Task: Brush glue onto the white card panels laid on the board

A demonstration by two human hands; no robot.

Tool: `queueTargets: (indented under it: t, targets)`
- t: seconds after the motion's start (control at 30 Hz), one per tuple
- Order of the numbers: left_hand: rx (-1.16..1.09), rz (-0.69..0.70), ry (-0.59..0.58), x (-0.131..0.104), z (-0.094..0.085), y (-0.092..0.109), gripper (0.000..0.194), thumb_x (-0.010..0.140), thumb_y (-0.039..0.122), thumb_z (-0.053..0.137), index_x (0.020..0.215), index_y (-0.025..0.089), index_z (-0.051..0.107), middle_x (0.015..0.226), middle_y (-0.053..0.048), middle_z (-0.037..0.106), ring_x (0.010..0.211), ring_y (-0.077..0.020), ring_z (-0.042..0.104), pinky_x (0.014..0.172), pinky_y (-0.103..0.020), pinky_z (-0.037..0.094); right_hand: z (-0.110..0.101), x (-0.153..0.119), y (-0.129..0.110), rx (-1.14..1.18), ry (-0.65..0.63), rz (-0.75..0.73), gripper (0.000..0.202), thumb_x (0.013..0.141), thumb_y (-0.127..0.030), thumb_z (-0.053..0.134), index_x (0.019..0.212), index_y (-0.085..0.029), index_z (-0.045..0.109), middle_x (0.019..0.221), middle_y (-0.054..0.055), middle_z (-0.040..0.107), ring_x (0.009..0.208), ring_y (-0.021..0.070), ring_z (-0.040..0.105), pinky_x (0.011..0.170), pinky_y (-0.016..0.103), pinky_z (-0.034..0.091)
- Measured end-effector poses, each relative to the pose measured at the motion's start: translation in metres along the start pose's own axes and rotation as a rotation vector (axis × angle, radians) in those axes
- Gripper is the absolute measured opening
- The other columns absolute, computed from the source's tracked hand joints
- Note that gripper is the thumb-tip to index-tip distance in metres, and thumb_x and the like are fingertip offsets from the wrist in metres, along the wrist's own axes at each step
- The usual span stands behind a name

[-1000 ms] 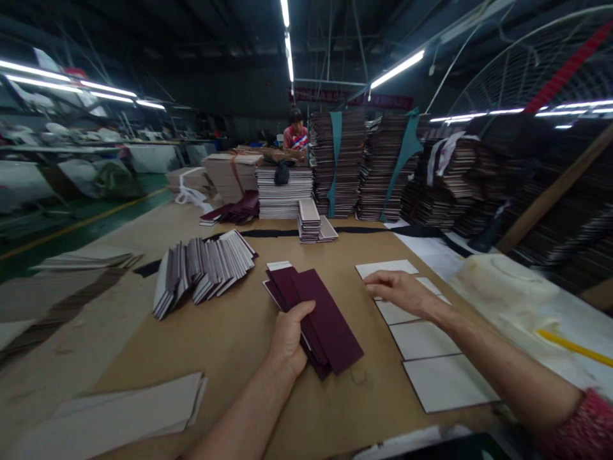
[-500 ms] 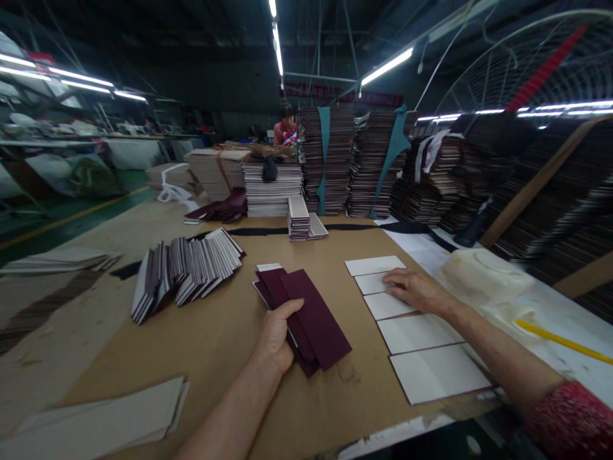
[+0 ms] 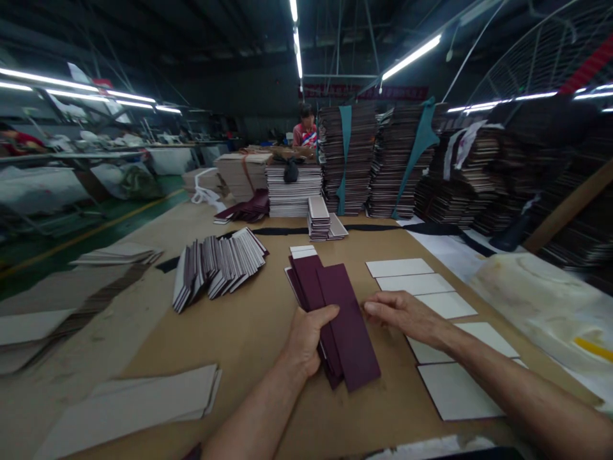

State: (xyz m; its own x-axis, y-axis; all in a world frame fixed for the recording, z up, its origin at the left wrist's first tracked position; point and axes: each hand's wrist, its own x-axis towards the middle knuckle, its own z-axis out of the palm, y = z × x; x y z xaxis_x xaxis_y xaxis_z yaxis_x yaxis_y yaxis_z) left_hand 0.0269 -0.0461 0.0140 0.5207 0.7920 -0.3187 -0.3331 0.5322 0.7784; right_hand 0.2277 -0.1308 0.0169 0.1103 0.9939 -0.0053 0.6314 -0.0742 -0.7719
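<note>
Several dark maroon panels (image 3: 352, 329) are fanned out in my left hand (image 3: 309, 335), the thumb pressed on top near the middle. Pale ends of a few pieces stick out at the far side of this bunch. My right hand (image 3: 395, 313) hovers just right of the bunch, fingers bent and close together; whether anything is between the fingertips cannot be made out. Under and beyond the right forearm, several white panels (image 3: 460, 391) lie in an overlapping column on the brown board (image 3: 249, 338).
A slanting row of panels (image 3: 220, 265) lies at the left. A small stack (image 3: 318, 217) stands farther back, before tall tied stacks (image 3: 347, 166). Pale strips (image 3: 158, 396) lie front left, a cream plastic bag (image 3: 531, 294) at the right. A person (image 3: 305, 131) is behind the stacks.
My right hand has left the white panels and come toward the maroon bunch. My left hand still holds the bunch. The whole view has shifted, with the scene sitting farther right.
</note>
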Motion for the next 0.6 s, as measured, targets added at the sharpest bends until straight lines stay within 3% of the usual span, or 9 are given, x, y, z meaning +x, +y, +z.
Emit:
queueTargets:
  t: [0.1, 0.17, 0.23, 0.3, 0.4, 0.5, 0.6]
  targets:
    - [0.004, 0.015, -0.023, -0.004, 0.0, -0.002, 0.039, 0.055, 0.015, 0.084, 0.093, 0.009, 0.074, 0.083, -0.012, 0.078, 0.067, -0.0253, 0.072, 0.064, -0.037, 0.061, 0.024, 0.0, -0.017, 0.079, -0.007, 0.024, 0.051, 0.092, -0.066, 0.05, 0.074, -0.021, 0.066, 0.065, 0.0, 0.062, 0.058, 0.0145, 0.055, 0.052, 0.025, 0.045]
    - [-0.027, -0.017, 0.006, -0.003, 0.0, -0.002, 0.036, 0.06, 0.017, 0.083, 0.094, 0.009, 0.074, 0.082, -0.012, 0.078, 0.066, -0.0242, 0.072, 0.063, -0.036, 0.061, 0.017, 0.006, -0.019, 0.068, 0.072, 0.03, 0.053, 0.09, -0.067, 0.052, 0.067, -0.02, 0.061, 0.061, -0.001, 0.058, 0.056, 0.0139, 0.052, 0.052, 0.025, 0.044]
    - [-0.072, -0.091, 0.054, -0.002, -0.001, -0.002, 0.028, 0.07, 0.022, 0.079, 0.094, 0.008, 0.074, 0.079, -0.012, 0.077, 0.062, -0.021, 0.07, 0.058, -0.031, 0.059, -0.011, 0.018, -0.016, -0.001, 0.212, 0.03, 0.053, 0.09, -0.068, 0.05, 0.068, -0.021, 0.061, 0.064, 0.0, 0.059, 0.06, 0.015, 0.054, 0.057, 0.026, 0.045]
    - [-0.142, -0.188, 0.097, 0.001, -0.001, 0.001, 0.025, 0.081, 0.026, 0.07, 0.094, 0.005, 0.074, 0.079, -0.013, 0.076, 0.06, -0.0181, 0.069, 0.056, -0.027, 0.057, -0.051, 0.034, -0.009, -0.133, 0.389, 0.033, 0.051, 0.092, -0.066, 0.046, 0.077, -0.021, 0.065, 0.072, 0.002, 0.063, 0.069, 0.0183, 0.058, 0.063, 0.029, 0.046]
    - [-0.258, -0.246, 0.12, 0.004, 0.001, 0.005, 0.029, 0.089, 0.024, 0.058, 0.1, 0.001, 0.073, 0.09, -0.018, 0.077, 0.07, -0.0203, 0.073, 0.064, -0.029, 0.061, -0.107, 0.063, 0.011, -0.411, 0.583, 0.029, 0.038, 0.099, -0.048, 0.044, 0.103, -0.021, 0.07, 0.103, 0.008, 0.069, 0.101, 0.0259, 0.061, 0.086, 0.034, 0.045]
    - [-0.257, -0.239, 0.109, 0.005, 0.003, 0.008, 0.031, 0.089, 0.018, 0.055, 0.109, -0.001, 0.07, 0.102, -0.022, 0.076, 0.08, -0.0248, 0.075, 0.071, -0.034, 0.063, -0.129, 0.088, 0.039, -0.663, 0.547, 0.035, 0.028, 0.101, -0.036, 0.049, 0.112, -0.02, 0.068, 0.119, 0.012, 0.065, 0.117, 0.0272, 0.056, 0.101, 0.042, 0.041]
    - [-0.198, -0.21, 0.096, 0.005, 0.002, 0.008, 0.032, 0.087, 0.015, 0.057, 0.112, -0.001, 0.069, 0.104, -0.024, 0.076, 0.081, -0.0269, 0.076, 0.071, -0.037, 0.063, -0.119, 0.104, 0.067, -0.841, 0.393, 0.047, 0.022, 0.099, -0.036, 0.059, 0.109, -0.018, 0.067, 0.119, 0.009, 0.065, 0.113, 0.0241, 0.06, 0.1, 0.047, 0.047]
